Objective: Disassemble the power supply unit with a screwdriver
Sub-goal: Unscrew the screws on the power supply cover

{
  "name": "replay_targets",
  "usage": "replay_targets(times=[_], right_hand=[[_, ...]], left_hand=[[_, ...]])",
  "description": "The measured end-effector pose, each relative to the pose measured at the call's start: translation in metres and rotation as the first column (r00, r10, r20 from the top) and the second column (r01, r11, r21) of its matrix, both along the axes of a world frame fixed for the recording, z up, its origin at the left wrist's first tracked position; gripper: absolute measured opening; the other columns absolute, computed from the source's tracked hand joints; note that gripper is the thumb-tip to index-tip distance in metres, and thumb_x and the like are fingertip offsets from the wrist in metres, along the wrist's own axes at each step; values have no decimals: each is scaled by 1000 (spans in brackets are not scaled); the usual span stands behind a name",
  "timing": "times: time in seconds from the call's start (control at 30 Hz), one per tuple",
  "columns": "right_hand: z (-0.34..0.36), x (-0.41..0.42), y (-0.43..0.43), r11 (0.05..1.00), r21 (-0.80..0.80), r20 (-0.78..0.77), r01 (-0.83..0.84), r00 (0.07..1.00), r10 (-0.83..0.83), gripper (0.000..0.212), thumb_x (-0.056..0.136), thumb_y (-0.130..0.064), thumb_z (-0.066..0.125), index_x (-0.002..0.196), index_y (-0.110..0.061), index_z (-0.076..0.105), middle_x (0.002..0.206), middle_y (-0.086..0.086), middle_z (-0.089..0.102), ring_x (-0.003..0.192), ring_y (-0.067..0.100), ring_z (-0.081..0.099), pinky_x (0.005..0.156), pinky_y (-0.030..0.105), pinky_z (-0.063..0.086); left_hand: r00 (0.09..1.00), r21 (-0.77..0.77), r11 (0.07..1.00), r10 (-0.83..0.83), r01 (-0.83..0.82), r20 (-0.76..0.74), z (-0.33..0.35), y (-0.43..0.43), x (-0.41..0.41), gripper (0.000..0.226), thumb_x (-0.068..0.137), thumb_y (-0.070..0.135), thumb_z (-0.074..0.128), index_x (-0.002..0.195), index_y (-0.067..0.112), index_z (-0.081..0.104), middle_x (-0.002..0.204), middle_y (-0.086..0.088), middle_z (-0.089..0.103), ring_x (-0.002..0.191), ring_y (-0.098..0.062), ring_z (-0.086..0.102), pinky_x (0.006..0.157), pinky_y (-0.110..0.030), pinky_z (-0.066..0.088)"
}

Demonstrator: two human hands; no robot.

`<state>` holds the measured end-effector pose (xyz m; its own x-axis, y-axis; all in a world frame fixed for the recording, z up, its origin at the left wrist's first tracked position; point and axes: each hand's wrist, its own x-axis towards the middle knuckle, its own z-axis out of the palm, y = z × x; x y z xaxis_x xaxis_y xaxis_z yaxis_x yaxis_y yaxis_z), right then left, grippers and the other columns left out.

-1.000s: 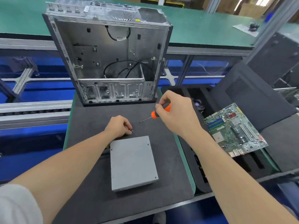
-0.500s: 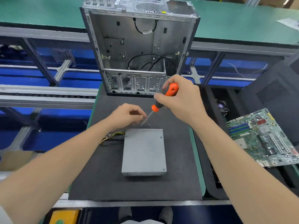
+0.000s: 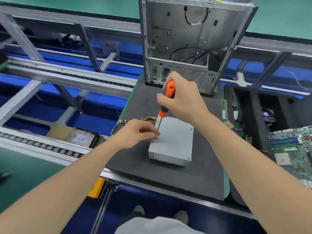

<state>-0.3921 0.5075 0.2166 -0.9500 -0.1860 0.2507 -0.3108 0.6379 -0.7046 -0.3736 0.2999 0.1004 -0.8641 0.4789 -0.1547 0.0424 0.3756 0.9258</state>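
Head view, looking down on a grey power supply unit lying flat on a black foam mat, roughly mid-mat, with its cable bundle trailing off the far left corner. Gripping the orange-and-black screwdriver in the right hand, fingers curled closed round the handle, and standing the shaft nearly upright, likely for pressing straight down into a screw head. Pinching the lower shaft between the fingertips of the left hand, just above the lid, seemingly for steering the tip onto a screw close to the lid's left edge, toward the near corner; tip and screw too small for telling whether seated. Showing further small screw points at the lid's right edge, so judging the job as barely begun. Leaving open mat near and right of the unit for sliding or turning it. Being hemmed in on the far side by an emptied computer case standing upright at the mat's far edge, close behind the right hand. Running out of mat quickly on the left, with a drop toward conveyor rails beyond, a risk for any loosened screw rolling off. Noting a motherboard well apart on the right, past a black tray.
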Motion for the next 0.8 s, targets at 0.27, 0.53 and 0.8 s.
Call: replay_targets(times=[0.27, 0.53, 0.8], right_hand=[[-1, 5, -8, 991, 54, -27, 120, 993, -119, 24, 87, -30, 74, 92, -20, 53, 72, -5, 60, 62, 8, 54, 54, 6, 38], [-9, 11, -13, 982, 71, -26, 173, 985, -172, 24, 86, -28, 75, 92, -17, 55, 70, -9, 59, 70, 0, 56, 57, 8, 39], [-13, 10, -12, 978, 77, -32, 192, 981, -190, 24, 86, -31, 75, 90, -20, 54, 66, -12, 58, 71, -2, 57, 59, 8, 42]], left_hand=[[998, -26, 999, -30, 29, -49, -13, -7, -6, 22, 97, 13, 72, 94, 34, 79, 100, 12, 80, 100, -10, 74, 99, -34, 56], [996, -21, 997, -74, 73, -48, -19, -7, -14, 14, 96, 11, 73, 98, 24, 80, 98, 8, 79, 97, -13, 73, 101, -41, 56], [991, 14, 992, -128, 128, -28, -22, -9, -19, 16, 97, 12, 73, 96, 27, 79, 99, 11, 80, 97, -11, 74, 97, -32, 57]])
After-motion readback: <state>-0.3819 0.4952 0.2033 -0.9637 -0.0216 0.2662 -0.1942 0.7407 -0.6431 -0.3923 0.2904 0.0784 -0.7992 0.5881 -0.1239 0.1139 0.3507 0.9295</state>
